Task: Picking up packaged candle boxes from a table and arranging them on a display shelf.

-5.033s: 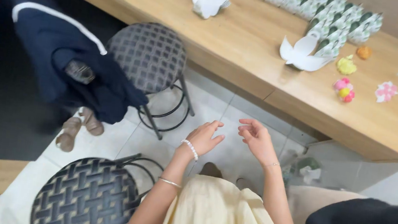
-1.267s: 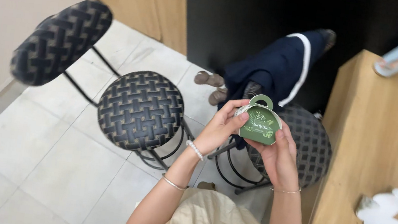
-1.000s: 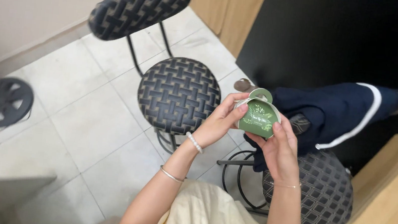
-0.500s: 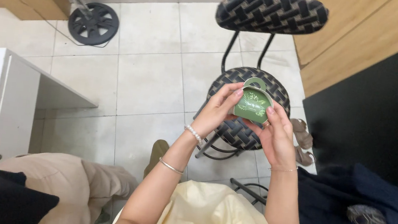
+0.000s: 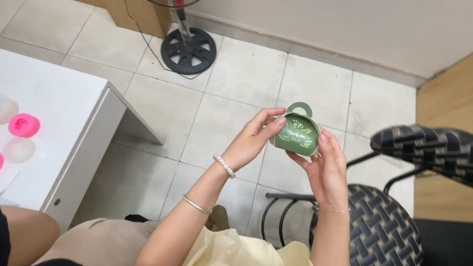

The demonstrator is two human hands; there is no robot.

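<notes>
We hold a small green paper gift box with loop handle (image 5: 297, 134) above the black woven-seat stool (image 5: 382, 247); left hand (image 5: 253, 141) and right hand (image 5: 325, 168) fingers pinch its sides.

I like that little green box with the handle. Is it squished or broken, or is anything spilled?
Nothing stands out. The small green box looks whole, its looped handle upright, held between the left hand and the right hand. The pink molds sit tidily on the white table, and nothing is spilled on the tiled floor.
</notes>
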